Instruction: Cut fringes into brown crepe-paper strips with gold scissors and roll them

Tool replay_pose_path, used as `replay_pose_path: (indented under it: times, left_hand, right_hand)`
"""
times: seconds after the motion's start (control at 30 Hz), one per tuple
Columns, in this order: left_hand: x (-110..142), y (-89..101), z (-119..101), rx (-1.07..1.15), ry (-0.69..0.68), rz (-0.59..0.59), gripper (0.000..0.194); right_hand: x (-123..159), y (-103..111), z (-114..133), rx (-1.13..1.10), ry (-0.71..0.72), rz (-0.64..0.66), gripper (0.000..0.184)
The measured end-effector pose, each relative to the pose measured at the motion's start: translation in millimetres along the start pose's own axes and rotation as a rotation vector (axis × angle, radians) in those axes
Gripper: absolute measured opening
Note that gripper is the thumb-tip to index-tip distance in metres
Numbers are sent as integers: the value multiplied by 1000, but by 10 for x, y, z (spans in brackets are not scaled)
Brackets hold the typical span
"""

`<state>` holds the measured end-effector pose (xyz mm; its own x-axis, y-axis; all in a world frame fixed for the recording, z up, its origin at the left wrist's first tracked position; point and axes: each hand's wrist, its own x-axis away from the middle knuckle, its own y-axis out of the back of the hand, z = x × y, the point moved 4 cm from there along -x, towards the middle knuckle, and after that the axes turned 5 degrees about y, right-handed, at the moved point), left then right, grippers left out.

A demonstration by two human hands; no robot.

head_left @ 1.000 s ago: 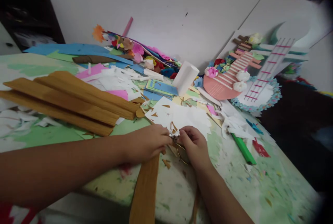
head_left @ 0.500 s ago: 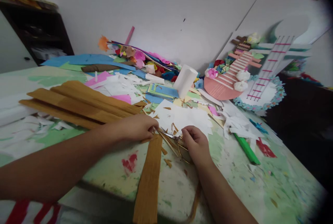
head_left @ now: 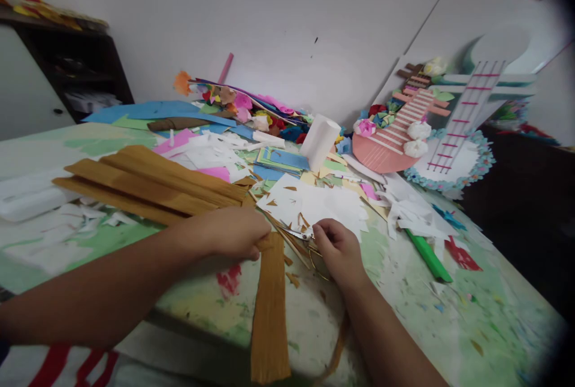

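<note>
My left hand (head_left: 240, 232) is closed on the top end of a brown crepe paper strip (head_left: 271, 309), which hangs down past the table's near edge. In my right hand (head_left: 340, 250) is a pair of scissors (head_left: 297, 233) with gold-coloured loop handles. Their blades point left, toward my left hand and just above the strip's top end. Thin sticks (head_left: 294, 247) lie beneath the scissors. Small brown paper scraps (head_left: 293, 280) are scattered near the strip. Beyond my left wrist lie folded brown crepe paper sheets (head_left: 148, 182).
White paper (head_left: 332, 204) with brown clippings lies ahead. Behind it stands a white paper roll (head_left: 320, 141) beside stacked coloured cards (head_left: 283, 159). Guitar-shaped paper crafts (head_left: 390, 147) lean at the back right. A green roll (head_left: 429, 257) lies on the right, and paper flowers (head_left: 242, 101) line the wall.
My left hand has turned and dipped slightly, and the brown strip's lower end has swung right and up into view. The scissors and my right hand have hardly moved. The view has shifted slightly.
</note>
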<state>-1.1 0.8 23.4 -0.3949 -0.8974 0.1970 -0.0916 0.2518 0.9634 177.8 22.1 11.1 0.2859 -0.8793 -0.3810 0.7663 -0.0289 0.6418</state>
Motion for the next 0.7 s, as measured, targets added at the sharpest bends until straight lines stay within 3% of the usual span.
replay_pose_path:
  times: [0.1, 0.2, 0.3, 0.37, 0.5, 0.57, 0.7]
  left_hand:
    - [-32, 35, 5, 4, -36, -51, 8]
    - [-53, 140, -42, 80, -119, -223, 12]
    - [-41, 208, -128, 217, -128, -399, 19]
    - [-33, 190, -195, 286, -106, -449, 20]
    - [-36, 76, -320, 417, -145, -366, 21]
    - [-37, 31, -348, 503, -157, -305, 21]
    - [-36, 2, -355, 687, -149, -287, 21]
  right_hand:
    - [8, 10, -4, -12, 10, -16, 17]
    - [28, 4, 19, -73, 30, 6, 15]
    - [58, -55, 52, -242, 39, 109, 14]
    - [79, -112, 70, -405, 27, 187, 26]
    - [117, -203, 126, -648, 63, 323, 46]
    - [124, -193, 152, -581, 119, 323, 44]
    - [119, -60, 201, -289, 257, 164, 29]
